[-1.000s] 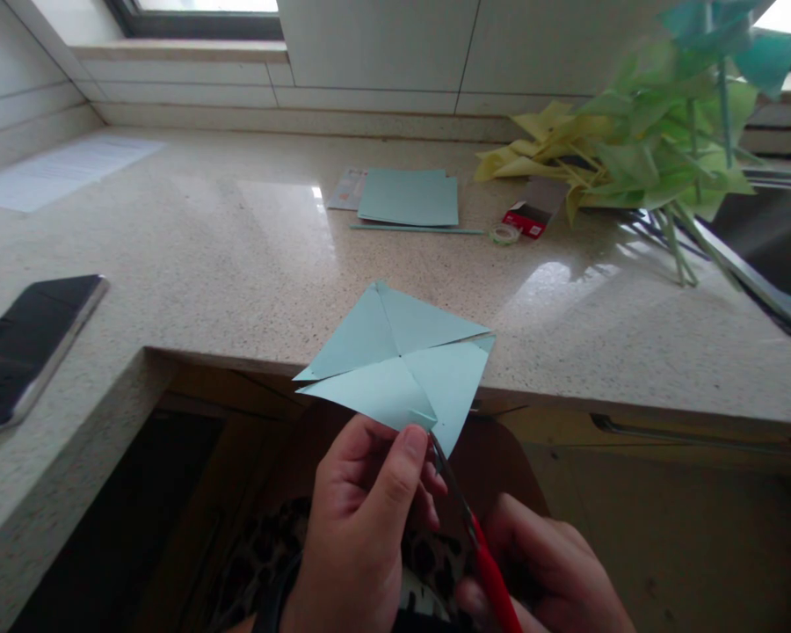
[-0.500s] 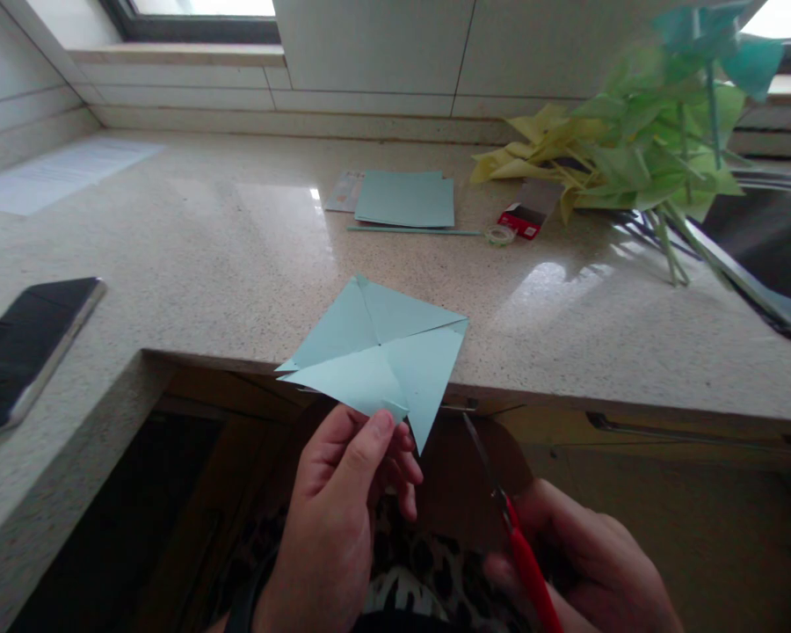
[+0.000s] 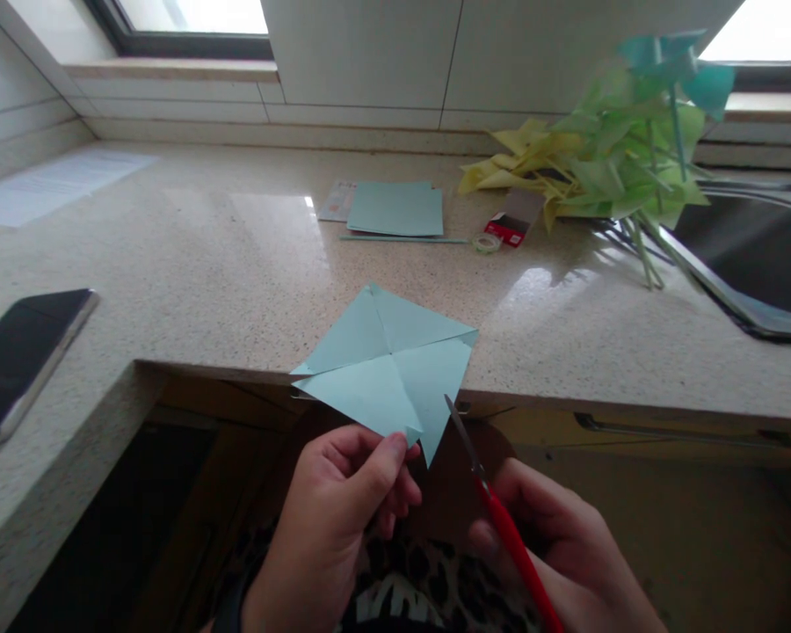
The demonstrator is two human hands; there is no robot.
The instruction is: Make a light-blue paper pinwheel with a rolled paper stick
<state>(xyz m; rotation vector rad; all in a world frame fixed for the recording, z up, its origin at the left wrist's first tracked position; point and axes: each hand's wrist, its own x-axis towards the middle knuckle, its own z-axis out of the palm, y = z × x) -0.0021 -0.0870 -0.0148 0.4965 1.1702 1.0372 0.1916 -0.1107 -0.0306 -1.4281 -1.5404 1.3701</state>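
Note:
A light blue square of paper, slit from its corners toward the middle and creased, is pinched at its near corner by my left hand. That corner curls up beside my thumb. The sheet spans the counter's front edge, its far part above the counter. My right hand grips a pair of scissors with red handles. Their blades look closed and point up toward the paper's right edge; whether the tip touches the sheet I cannot tell. Part of the handles is hidden by my fingers.
On the counter lie a phone, a printed sheet, a stack of blue paper, a thin blue stick, a tape roll and a small red box. Paper pinwheels rest beside the sink.
The blue paper and my left hand have shifted slightly right and down in view. My right hand has brought the scissors left and up, closer to the paper.

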